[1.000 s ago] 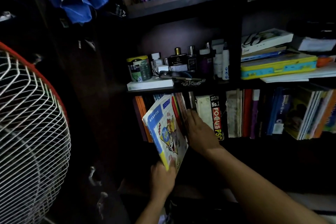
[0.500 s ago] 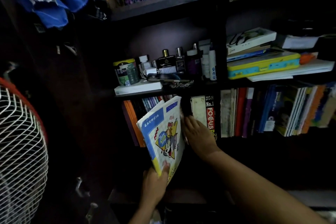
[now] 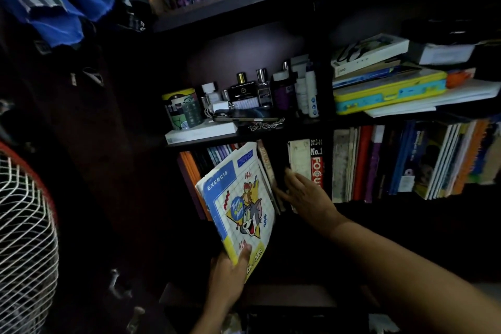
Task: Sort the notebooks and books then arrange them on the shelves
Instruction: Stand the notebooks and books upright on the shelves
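Shelving [image 3: 244, 3] is filling most of my view, dark wood, with the book row [image 3: 406, 163] standing on the lower shelf at the right and a smaller bunch of spines [image 3: 200, 163] at the left. Between them I am seeing a dark gap, wider than a second ago, because the right hand [image 3: 303, 195] has slid rightwards along the row, pressing flat against the "Focus" book [image 3: 315, 163]; its fingers [image 3: 291, 173] are lying straight and holding nothing. Standing fan [image 3: 24, 225] is sitting further left in frame than before, so I am judging the head has turned toward the shelf.

Next down in size, the cartoon exercise book [image 3: 238, 206] is leaning in front of the left bunch, its top corner reaching up under the shelf edge, higher than earlier. The left hand [image 3: 227, 276] is gripping its near bottom corner, thumb on the cover. I am reading this as the slot being opened, with the exercise book not yet pushed in.
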`<action>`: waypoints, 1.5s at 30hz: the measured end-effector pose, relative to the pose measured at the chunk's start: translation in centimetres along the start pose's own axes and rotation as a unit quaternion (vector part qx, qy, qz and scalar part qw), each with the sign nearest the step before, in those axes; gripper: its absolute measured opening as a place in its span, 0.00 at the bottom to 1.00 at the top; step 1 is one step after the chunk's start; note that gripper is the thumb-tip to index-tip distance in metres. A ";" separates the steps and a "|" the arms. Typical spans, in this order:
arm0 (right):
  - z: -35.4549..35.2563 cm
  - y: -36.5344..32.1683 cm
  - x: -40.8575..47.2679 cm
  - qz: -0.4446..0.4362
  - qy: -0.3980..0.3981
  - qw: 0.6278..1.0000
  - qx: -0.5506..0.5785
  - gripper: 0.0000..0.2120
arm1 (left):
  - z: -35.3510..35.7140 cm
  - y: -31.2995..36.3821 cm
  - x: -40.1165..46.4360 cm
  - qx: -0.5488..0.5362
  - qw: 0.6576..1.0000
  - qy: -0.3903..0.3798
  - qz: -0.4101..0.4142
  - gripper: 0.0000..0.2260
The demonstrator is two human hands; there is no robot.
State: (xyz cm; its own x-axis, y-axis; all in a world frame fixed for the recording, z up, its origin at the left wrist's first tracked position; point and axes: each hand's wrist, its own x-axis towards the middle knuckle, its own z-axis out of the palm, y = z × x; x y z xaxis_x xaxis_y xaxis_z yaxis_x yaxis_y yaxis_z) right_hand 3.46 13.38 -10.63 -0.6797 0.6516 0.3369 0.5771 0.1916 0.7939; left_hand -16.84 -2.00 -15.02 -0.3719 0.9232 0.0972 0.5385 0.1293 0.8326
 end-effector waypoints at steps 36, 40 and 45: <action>-1.2 0.6 -1.1 0.018 0.073 0.982 0.175 0.34 | 0.7 0.7 0.5 -0.026 0.998 -0.052 0.036 0.15; -0.7 -0.3 -1.3 0.055 0.127 0.951 0.278 0.27 | 2.5 1.7 -0.1 -0.045 0.997 -0.056 0.039 0.21; 0.5 -1.5 -1.1 0.105 0.144 0.933 0.313 0.25 | 3.1 1.8 0.9 -0.098 0.993 -0.048 -0.036 0.07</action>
State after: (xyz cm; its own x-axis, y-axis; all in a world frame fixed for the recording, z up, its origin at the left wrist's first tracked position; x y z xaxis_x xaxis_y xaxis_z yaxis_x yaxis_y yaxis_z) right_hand 3.57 12.78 -12.48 -0.5628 0.5166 0.6453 0.8018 0.5310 0.2741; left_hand -13.83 0.16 -15.14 -0.3250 0.9456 -0.0107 0.3515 0.1313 0.9269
